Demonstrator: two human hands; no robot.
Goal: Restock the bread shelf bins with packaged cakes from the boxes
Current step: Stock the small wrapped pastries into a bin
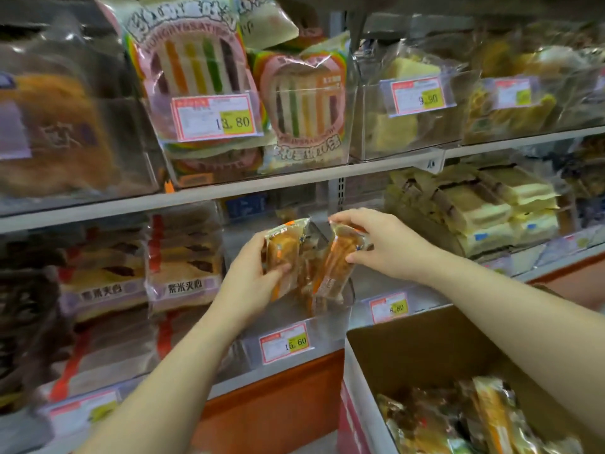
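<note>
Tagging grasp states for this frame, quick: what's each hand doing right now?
left hand: closed, fingers curled round the left cake pack.
right hand: closed, fingers pinching the right cake pack.

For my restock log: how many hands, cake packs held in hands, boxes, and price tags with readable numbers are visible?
Hands: 2, left hand and right hand
Cake packs held: 2
Box: 1
Readable price tags: 4
Total: 9

- The left hand is gripping one packaged cake over the clear bin.
- The right hand is pinching a second cake beside it.
- A cardboard box is holding more cakes, lower right.
</note>
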